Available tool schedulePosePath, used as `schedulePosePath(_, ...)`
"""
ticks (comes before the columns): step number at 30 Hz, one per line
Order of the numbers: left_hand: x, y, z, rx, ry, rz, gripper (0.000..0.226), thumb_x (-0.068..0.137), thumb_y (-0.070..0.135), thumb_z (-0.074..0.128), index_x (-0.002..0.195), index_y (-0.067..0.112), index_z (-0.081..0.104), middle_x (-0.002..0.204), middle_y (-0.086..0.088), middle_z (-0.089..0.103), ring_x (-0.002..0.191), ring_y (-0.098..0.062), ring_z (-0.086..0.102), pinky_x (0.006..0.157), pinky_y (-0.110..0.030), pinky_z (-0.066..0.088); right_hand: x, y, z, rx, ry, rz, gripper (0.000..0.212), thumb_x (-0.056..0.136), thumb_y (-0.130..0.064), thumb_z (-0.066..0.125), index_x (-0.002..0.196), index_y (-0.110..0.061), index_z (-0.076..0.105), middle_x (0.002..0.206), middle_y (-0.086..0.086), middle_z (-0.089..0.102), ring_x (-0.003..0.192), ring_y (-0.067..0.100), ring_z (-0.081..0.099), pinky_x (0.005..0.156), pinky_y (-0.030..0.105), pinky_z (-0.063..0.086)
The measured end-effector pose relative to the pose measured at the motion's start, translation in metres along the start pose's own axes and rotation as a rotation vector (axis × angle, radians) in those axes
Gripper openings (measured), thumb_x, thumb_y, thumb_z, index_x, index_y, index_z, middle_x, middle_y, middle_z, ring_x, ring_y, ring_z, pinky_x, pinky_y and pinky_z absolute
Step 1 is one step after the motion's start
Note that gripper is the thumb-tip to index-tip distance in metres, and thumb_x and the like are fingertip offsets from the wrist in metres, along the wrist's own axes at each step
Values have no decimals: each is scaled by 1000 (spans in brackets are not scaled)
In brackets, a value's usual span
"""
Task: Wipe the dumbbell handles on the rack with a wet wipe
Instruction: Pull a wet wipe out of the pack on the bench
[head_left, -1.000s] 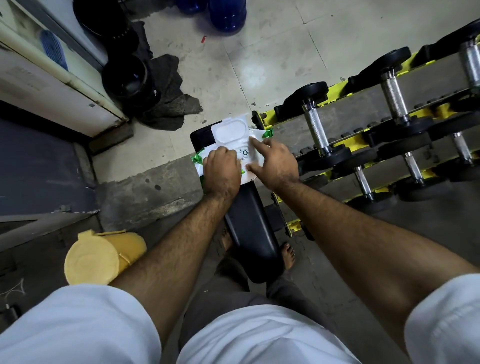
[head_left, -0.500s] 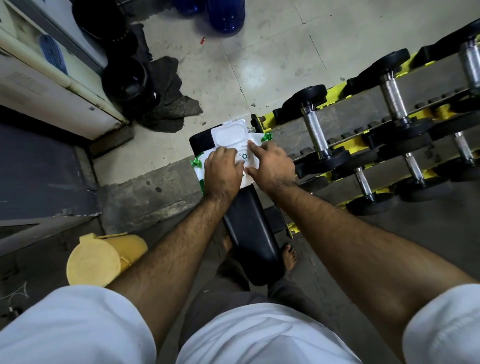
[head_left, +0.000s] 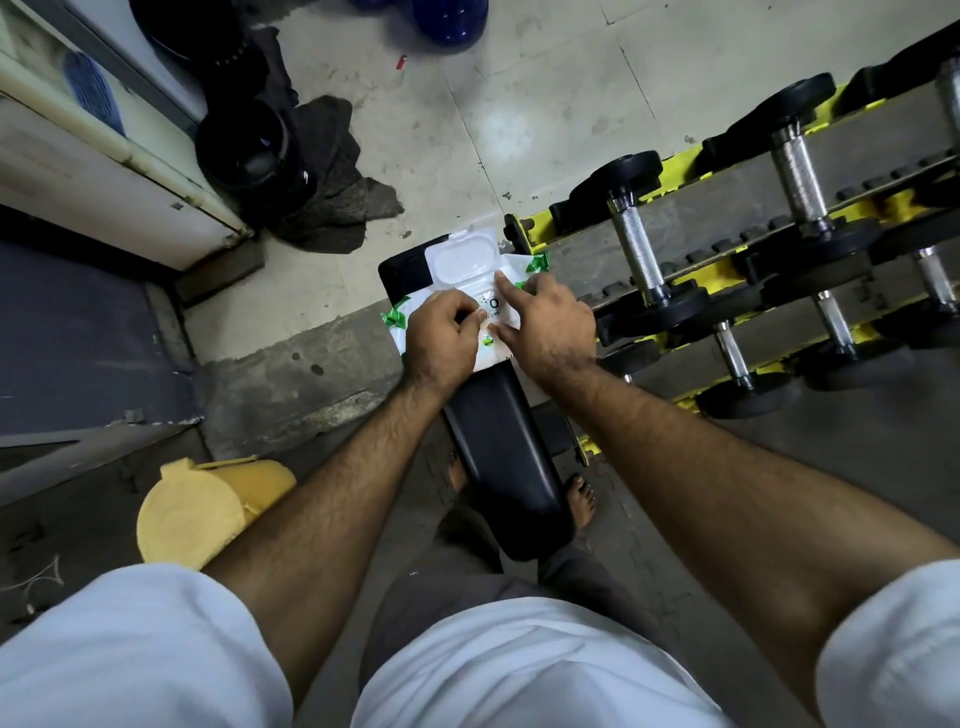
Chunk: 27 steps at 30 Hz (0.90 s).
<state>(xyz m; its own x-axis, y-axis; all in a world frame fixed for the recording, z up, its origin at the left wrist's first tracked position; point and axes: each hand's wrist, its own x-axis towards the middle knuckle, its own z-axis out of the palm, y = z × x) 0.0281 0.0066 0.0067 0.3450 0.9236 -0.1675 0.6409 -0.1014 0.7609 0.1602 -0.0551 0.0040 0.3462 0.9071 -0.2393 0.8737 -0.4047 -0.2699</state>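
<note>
We take the black padded bench as our landmark: the wet wipe pack, white with green corners, lies flat on its far end, the white flip lid at the pack's far edge. Our left hand rests on the near left part of the pack with its fingers curled, pinching at the wrapper near the middle. Our right hand lies on the pack's right side, index finger stretched out with its tip just at the lid's near right corner, thumb touching the pack lower down; whether the other fingers hold anything we cannot tell. Just to the right of the bench stands the yellow dumbbell rack, its tiers running away to the right, with black-headed dumbbells resting across them; the nearest knurled metal handle sits close beside the pack. To the left of the bench, low on the floor, is a yellow lidded bin. Beyond the bench's far end, to the left, a dark cloth lies crumpled on the pale tiled floor.
</note>
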Motion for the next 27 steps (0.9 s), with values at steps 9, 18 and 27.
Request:
schedulePosePath(9, 6, 8, -9, 272, -84, 134, 10, 84, 16, 68, 85, 6, 71, 84, -10, 67, 84, -27, 60, 75, -39, 45, -8, -15, 10, -6, 79, -9, 55, 90, -39, 66, 142, -35, 50, 147, 7, 46, 120, 31, 52, 89, 44, 44)
schedulePosePath(18, -1, 5, -24, -330, -63, -179, 22, 84, 8, 73, 72, 24, 63, 70, 4, 64, 67, -16, 62, 63, -45, 58, -6, -16, -1, 12, 22, 2, 55, 94, -38, 63, 145, -39, 45, 152, 3, 41, 127, 30, 49, 96, 45, 43)
schedulePosePath(27, 14, 44, -74, -393, -2, -21, 11, 89, 7, 68, 82, 13, 62, 76, 2, 62, 69, -5, 55, 70, -24, 48, -2, -16, -13, 290, -13, 63, 51, 87, -39, 69, 135, -29, 59, 146, 2, 48, 130, 27, 47, 102, 44, 42)
